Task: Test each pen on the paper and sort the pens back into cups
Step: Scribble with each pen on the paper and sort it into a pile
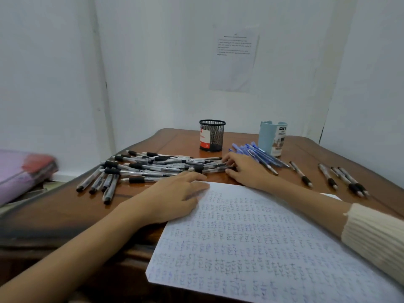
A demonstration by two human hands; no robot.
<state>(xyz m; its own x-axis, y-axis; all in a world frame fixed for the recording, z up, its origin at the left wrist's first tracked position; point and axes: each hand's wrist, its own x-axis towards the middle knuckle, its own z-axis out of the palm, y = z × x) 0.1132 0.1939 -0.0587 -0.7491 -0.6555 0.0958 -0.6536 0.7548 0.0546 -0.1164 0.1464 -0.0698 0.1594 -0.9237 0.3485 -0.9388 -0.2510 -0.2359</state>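
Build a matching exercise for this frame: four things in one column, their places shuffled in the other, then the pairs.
1. black mesh cup
2. blue pens
3. left hand
4. right hand

A. fingertips at the right end of the black-grip pen pile
B. fingers resting on the paper at its top corner
C. upright behind the pile
D. lying at the foot of the light blue cup

Pairs: 1-C, 2-D, 3-B, 4-A

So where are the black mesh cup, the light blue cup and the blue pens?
black mesh cup (pixel 216 136): head view, on its mesh wall.
light blue cup (pixel 265 138): head view, on its plain side.
blue pens (pixel 259 153): head view, mid-bundle barrel.
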